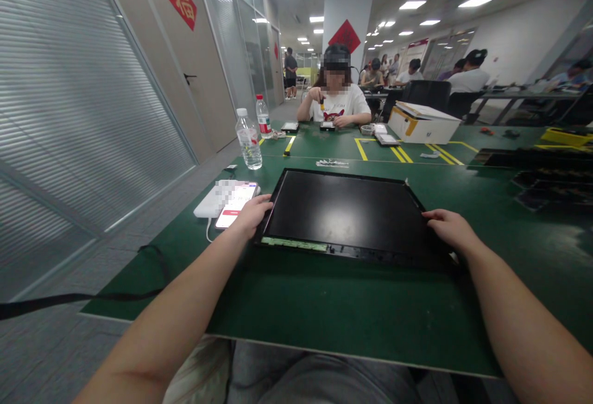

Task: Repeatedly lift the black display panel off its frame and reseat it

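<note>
A flat black display panel (343, 212) lies screen up over the green table, its near edge appearing slightly raised. Along its near edge a green circuit strip (294, 244) shows at the left. My left hand (254, 214) grips the panel's left edge, fingers closed around it and partly hidden beneath. On the opposite side, my right hand (448, 228) holds the right edge with the thumb on top; its other fingers are mostly out of sight under the panel.
Left of the panel are a phone (236, 205), a white box (210, 199) and a water bottle (249, 141). Small metal pieces (332, 162) lie beyond it. A co-worker (336, 95) sits opposite, near a white carton (424, 123). Dark panels (551, 175) are stacked at right.
</note>
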Motion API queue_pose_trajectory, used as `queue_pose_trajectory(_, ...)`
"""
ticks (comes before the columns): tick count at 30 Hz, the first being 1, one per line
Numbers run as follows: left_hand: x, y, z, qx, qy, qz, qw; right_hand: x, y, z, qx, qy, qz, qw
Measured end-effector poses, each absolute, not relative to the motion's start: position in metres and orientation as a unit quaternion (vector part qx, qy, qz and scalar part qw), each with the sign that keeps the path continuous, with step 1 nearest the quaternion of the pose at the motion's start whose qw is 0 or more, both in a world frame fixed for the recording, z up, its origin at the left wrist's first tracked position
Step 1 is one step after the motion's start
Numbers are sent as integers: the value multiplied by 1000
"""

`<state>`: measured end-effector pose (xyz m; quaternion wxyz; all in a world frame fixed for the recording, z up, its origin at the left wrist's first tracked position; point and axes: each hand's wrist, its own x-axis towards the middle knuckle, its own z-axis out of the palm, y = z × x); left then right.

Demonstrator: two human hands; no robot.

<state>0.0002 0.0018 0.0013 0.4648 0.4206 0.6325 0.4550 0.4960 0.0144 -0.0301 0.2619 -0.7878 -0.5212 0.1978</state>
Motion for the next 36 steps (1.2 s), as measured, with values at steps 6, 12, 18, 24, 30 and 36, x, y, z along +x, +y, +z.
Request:
queue_pose_trajectory(6, 5, 0, 8, 350, 633, 452, 522, 499, 17, -33, -792, -526, 185, 249)
queue_pose_trajectory(12, 11, -10, 17, 340, 584, 456, 579, 499, 17, -33, -796, -520, 190, 244)
queue_pose_trajectory(18, 10, -11, 15, 329, 576, 440, 605, 497, 15, -26, -795, -523, 193, 241)
queue_pose_trajectory(24, 9, -9, 11, 358, 585, 426, 590, 499, 15, -27, -793, -530, 183, 238)
queue_pose_trajectory(30, 7, -9, 4, 396, 568, 447, 566, 499, 16, -27, -793, -528, 178, 245)
queue_pose_trajectory(36, 3, -7, 2, 409, 534, 459, 580, 496, 16, -27, -797, -518, 193, 246)
